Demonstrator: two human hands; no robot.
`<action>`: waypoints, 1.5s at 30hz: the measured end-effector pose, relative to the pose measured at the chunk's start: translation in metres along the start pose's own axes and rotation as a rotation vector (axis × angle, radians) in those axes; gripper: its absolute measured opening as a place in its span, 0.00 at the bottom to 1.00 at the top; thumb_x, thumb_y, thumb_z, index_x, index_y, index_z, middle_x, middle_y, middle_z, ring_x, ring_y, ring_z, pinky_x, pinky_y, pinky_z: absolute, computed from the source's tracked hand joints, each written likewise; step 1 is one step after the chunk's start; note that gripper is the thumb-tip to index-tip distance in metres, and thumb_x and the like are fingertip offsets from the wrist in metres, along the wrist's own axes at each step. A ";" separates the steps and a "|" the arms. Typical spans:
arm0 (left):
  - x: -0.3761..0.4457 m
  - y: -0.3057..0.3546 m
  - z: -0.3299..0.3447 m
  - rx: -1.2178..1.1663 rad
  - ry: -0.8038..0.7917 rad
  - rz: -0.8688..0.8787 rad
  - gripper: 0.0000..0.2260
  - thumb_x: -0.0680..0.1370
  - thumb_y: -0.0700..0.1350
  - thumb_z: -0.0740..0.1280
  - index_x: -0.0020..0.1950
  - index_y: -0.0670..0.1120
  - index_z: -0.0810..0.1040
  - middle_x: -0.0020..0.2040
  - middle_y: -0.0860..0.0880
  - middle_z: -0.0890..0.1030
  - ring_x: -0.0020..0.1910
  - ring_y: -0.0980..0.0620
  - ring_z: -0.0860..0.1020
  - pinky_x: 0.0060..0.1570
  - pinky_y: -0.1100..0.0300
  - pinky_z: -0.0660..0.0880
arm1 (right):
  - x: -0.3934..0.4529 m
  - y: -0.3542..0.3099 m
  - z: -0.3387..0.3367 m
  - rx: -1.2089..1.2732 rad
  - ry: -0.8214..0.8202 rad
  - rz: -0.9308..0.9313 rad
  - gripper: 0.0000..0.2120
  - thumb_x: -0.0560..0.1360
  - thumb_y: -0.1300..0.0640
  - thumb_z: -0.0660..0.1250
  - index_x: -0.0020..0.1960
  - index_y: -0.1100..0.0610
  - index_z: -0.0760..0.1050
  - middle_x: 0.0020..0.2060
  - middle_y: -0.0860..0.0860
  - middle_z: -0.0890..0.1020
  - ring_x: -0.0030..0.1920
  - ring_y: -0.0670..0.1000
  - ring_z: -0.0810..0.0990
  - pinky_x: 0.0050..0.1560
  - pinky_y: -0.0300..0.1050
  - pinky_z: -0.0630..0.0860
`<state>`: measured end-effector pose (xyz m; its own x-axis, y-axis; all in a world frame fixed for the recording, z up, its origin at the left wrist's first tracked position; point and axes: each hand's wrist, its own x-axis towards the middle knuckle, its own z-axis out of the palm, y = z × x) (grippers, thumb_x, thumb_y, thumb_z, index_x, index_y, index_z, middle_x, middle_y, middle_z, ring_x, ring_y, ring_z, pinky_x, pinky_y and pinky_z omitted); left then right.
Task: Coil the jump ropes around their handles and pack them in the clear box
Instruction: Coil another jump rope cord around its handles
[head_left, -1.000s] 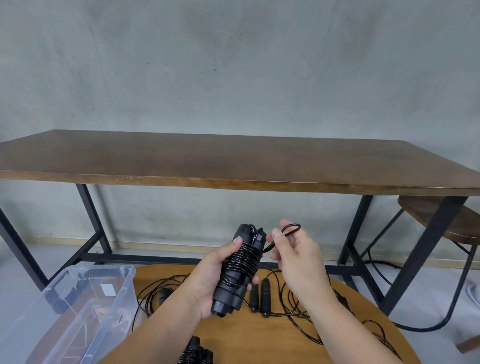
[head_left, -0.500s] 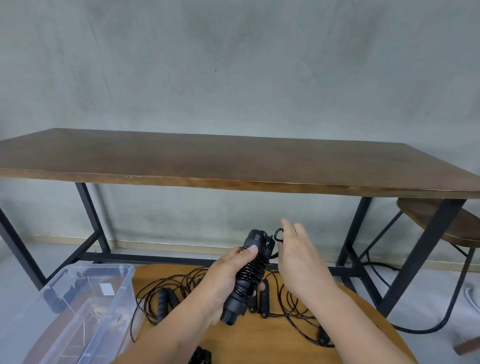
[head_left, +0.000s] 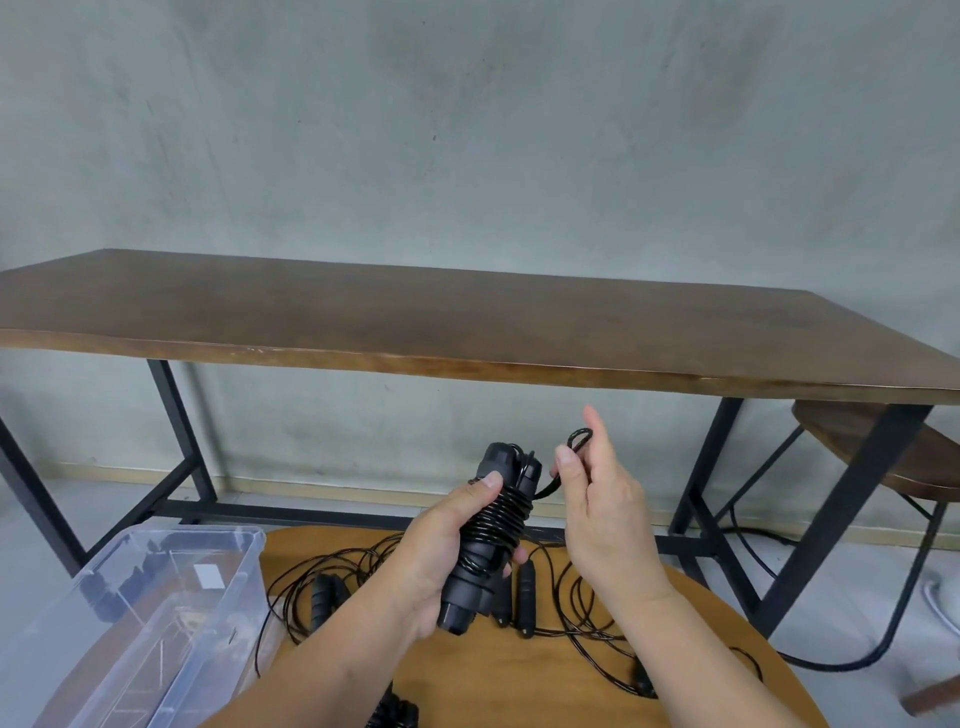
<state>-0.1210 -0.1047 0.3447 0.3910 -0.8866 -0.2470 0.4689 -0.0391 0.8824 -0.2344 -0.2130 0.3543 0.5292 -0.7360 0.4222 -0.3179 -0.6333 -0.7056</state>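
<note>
— Two handles sit together in the left hand, fingers curled tight around them, thumb pressing the black rope's coils in place. Which step is this?

— Finishing the wrap, I'd judge. Only a short tail loop is left, pinched between thumb and forefinger of the right hand, just right of the bundle's top.

— So what next?

— That loop probably needs tucking under a coil or over the handle tops, held taut so the turns don't spring loose.

— And the clear box?

— Down left of the left hand, open. More loose jump ropes lie on the round tabletop beneath both hands, not yet coiled.
</note>
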 end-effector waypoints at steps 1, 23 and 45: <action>0.000 0.001 -0.001 0.006 0.011 0.012 0.25 0.72 0.55 0.70 0.63 0.40 0.76 0.45 0.39 0.81 0.37 0.44 0.80 0.38 0.55 0.75 | 0.000 0.000 0.000 -0.025 -0.011 0.015 0.31 0.80 0.41 0.46 0.80 0.49 0.48 0.50 0.46 0.79 0.52 0.44 0.77 0.51 0.34 0.69; 0.006 0.004 -0.015 0.000 0.017 0.098 0.25 0.73 0.55 0.68 0.64 0.41 0.76 0.47 0.37 0.80 0.34 0.46 0.80 0.33 0.58 0.76 | 0.006 -0.015 0.000 0.468 -0.106 0.272 0.10 0.76 0.53 0.71 0.57 0.45 0.79 0.40 0.41 0.85 0.36 0.37 0.78 0.43 0.33 0.74; 0.009 -0.002 -0.014 0.117 -0.002 0.193 0.18 0.74 0.53 0.67 0.60 0.45 0.79 0.47 0.41 0.83 0.41 0.47 0.82 0.40 0.58 0.76 | 0.012 -0.016 0.005 0.438 -0.101 0.471 0.05 0.72 0.59 0.75 0.47 0.59 0.82 0.34 0.54 0.85 0.26 0.46 0.77 0.33 0.46 0.81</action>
<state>-0.1069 -0.1063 0.3353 0.4631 -0.8836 -0.0686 0.2904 0.0781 0.9537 -0.2186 -0.2108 0.3677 0.4899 -0.8713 -0.0297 -0.1949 -0.0763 -0.9779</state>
